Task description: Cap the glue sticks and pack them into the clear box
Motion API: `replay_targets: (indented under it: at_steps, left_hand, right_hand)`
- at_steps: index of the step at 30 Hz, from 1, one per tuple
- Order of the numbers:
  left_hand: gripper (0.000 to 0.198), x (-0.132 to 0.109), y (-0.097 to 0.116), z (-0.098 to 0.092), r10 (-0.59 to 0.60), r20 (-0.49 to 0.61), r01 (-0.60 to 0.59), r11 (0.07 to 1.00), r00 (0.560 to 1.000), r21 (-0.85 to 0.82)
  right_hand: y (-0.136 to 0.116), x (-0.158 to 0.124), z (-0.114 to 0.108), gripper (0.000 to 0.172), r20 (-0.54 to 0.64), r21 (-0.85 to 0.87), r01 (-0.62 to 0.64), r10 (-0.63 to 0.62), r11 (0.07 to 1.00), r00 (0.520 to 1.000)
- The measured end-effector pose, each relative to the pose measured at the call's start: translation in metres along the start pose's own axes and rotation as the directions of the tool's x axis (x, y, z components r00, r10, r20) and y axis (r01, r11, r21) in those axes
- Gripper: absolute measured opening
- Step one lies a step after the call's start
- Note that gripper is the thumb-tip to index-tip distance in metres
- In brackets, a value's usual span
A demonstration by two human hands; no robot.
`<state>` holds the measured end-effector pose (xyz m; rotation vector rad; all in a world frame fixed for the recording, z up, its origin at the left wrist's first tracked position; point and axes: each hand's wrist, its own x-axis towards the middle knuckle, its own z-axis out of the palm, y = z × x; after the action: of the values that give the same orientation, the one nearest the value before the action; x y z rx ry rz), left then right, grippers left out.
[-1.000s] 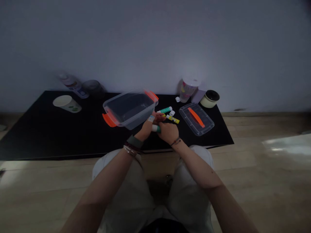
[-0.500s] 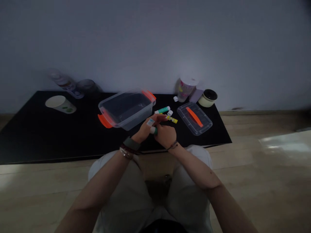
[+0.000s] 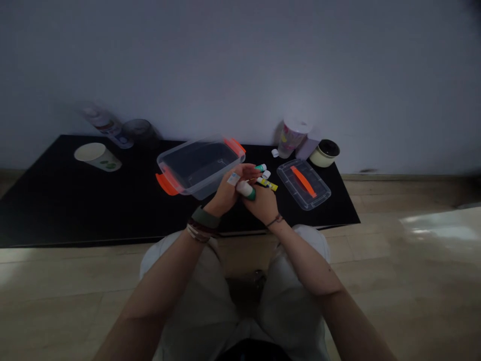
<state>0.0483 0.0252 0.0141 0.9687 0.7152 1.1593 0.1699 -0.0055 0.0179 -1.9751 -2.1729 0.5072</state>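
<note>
- Along the far left of the black table (image 3: 41, 210), around 10 o'clock from the hands, a paper cup (image 3: 97, 157) lay on its side, with a blurred bottle (image 3: 103, 123) and a dark jar (image 3: 137, 131) behind it, near the wall (image 3: 240, 75).
- At 11 o'clock, an open clear plastic box (image 3: 199, 168) with orange handles (image 3: 167, 184) sat just beside the left hand.
- Left of center, the left hand (image 3: 225, 194) had a dark watch strap (image 3: 205, 218) on its wrist and a small bandage (image 3: 233, 179) on one finger. Its fingers stretched toward 2 o'clock; whether they gripped anything, I cannot tell.
- Between the hands, above the table, was a glue stick (image 3: 247, 190), white at one end and green at the other.
- On the right, the right hand (image 3: 263, 205) was clenched around the green end of that stick.
- At 1 o'clock, a green stick (image 3: 260, 168), a white cap (image 3: 266, 174) and a yellow stick (image 3: 267, 184) lay on the table, just beyond the fingers.
- Around 2 o'clock, a clear lid (image 3: 303, 184) with an orange handle lay flat, below a plastic cup (image 3: 292, 138) and a cream pot (image 3: 325, 153).
</note>
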Motion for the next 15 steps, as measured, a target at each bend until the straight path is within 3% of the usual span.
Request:
replay_targets:
  at_steps: [5, 9, 12, 15]
  left_hand:
    - [0.051, -0.007, -0.007, -0.006, 0.033, -0.008, -0.031, 0.984, 0.999, 0.174]
    - [0.056, -0.009, -0.013, -0.006, 0.102, 0.014, -0.100, 0.937, 0.995, 0.336]
    - [0.056, -0.008, -0.013, -0.009, 0.080, 0.047, -0.091, 0.929, 0.996, 0.358]
    - [0.054, -0.008, -0.009, -0.013, 0.040, 0.084, -0.065, 0.945, 0.996, 0.319]
  right_hand:
    - [0.011, 0.008, 0.002, 0.038, -0.063, 0.137, -0.053, 0.062, 0.989, 0.996]
    - [0.018, 0.013, 0.010, 0.028, -0.087, 0.274, 0.000, 0.025, 0.962, 0.996]
    - [0.022, 0.016, 0.015, 0.017, -0.083, 0.474, 0.063, -0.027, 0.878, 0.996]
    - [0.026, 0.015, 0.014, 0.022, 0.077, 0.688, 0.004, -0.078, 0.726, 0.994]
